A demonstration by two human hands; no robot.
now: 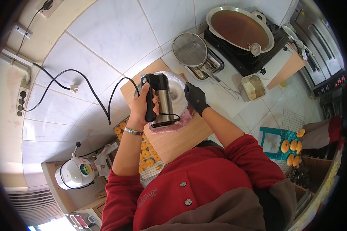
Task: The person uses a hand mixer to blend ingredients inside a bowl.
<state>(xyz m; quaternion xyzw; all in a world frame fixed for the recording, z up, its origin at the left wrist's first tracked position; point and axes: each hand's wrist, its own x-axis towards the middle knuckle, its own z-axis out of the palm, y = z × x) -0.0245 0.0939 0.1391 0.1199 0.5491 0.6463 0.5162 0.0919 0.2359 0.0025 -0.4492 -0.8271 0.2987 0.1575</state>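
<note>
My left hand (141, 105), bare and with a metal watch at the wrist, grips the black handle of an electric hand mixer (164, 101). The mixer's steel body hides its beaters. Beneath it is a round bowl (182, 106) with whitish contents. My right hand (195, 97), in a black glove, holds the bowl's right rim. A pink cloth (173, 127) lies under and around the bowl's near side. Both rest on a wooden board (173, 144).
Right of the bowl lie a wire strainer (190, 49), a steel tray (217, 66) and a plastic tub (253, 86). A wide pan of brown liquid (240, 27) sits on a black stove (248, 62). Ring doughnuts (146, 153) lie at lower left. A black cord (86, 83) loops leftward.
</note>
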